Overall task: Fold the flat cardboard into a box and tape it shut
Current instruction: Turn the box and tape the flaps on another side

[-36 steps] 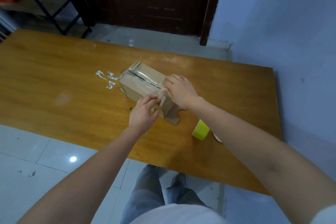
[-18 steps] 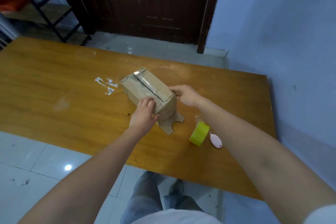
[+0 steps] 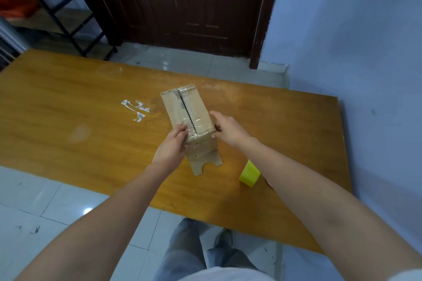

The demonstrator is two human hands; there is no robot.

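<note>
Grasping the taped cardboard box (image 3: 187,112) from both sides are the left hand (image 3: 171,147) and right hand (image 3: 229,129). Each grip clasps its near end. A yellow tape roll (image 3: 249,173) stands nearby on the table (image 3: 68,121).

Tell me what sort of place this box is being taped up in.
Probably a plain back room or storeroom: a bare wooden table on a glossy tiled floor, a dark wooden door, and a black metal shelving rack in the corner.
</note>
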